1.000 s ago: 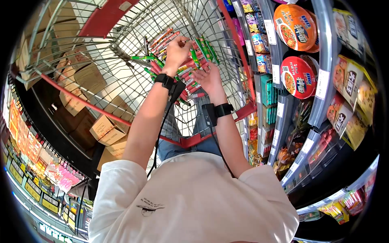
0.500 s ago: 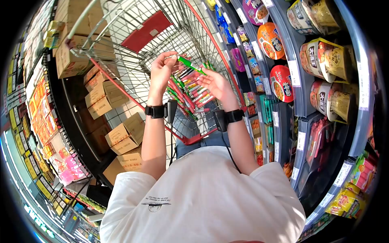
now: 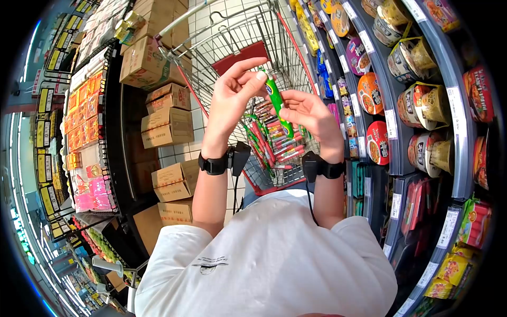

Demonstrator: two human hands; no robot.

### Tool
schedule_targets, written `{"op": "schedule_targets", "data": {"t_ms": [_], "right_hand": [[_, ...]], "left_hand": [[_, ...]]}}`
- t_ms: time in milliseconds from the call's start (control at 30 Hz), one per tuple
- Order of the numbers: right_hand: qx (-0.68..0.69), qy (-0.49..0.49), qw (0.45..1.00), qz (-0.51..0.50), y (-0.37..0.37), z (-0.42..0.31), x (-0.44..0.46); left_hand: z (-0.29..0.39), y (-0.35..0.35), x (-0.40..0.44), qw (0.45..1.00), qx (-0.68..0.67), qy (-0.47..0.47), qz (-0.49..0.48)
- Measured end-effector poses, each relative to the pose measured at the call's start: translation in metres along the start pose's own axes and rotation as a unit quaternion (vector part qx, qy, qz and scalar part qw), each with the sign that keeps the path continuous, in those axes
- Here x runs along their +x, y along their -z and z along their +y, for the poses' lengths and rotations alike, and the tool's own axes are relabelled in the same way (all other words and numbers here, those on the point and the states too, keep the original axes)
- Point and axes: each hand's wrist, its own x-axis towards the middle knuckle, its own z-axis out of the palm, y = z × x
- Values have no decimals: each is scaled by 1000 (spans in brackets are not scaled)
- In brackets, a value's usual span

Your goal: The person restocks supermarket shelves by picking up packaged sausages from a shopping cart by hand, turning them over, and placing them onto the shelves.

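A slim green-wrapped stick, with a dark blue mark near its top, is held up between my two hands over the shopping cart. My left hand pinches its upper end between thumb and fingers. Lower down, my right hand grips the stick, thumb across the wrapper. Below them, many similar sticks in red, green and white wrappers lie heaped in the cart. What is inside the wrapper does not show.
Shelves on the right hold instant noodle tubs and bagged snacks. Cardboard boxes are stacked left of the cart, beside a display of orange packets. The cart's red rim surrounds my hands.
The stick has swung from a slant to nearly upright, and looks nearer. My hands have shifted with it. The whole view has turned, moving the cart rightward.
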Motion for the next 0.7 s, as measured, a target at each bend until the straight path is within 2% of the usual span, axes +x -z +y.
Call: {"op": "schedule_targets", "data": {"t_ms": [67, 133, 200, 233, 300, 400, 500, 700], "right_hand": [[27, 68, 997, 38, -8, -5, 1], [49, 119, 986, 104, -19, -10, 4], [20, 169, 978, 118, -24, -10, 9], [18, 166, 979, 119, -30, -9, 8], [-5, 161, 967, 197, -45, -8, 6], [59, 145, 965, 210, -51, -10, 4], [50, 150, 960, 230, -61, -6, 7], [60, 158, 946, 276, -109, -1, 12]], "left_hand": [[-1, 1, -2, 996, -86, -4, 20], [-7, 12, -12, 1000, -15, 17, 16], [0, 18, -26, 998, 13, 45, -48], [-4, 13, -33, 996, 11, 35, -84], [0, 18, -37, 996, -3, 56, -68], [6, 34, -39, 999, 10, 36, -18], [15, 55, -48, 1000, 17, 14, 7], [33, 91, -52, 999, -15, 4, -36]]}}
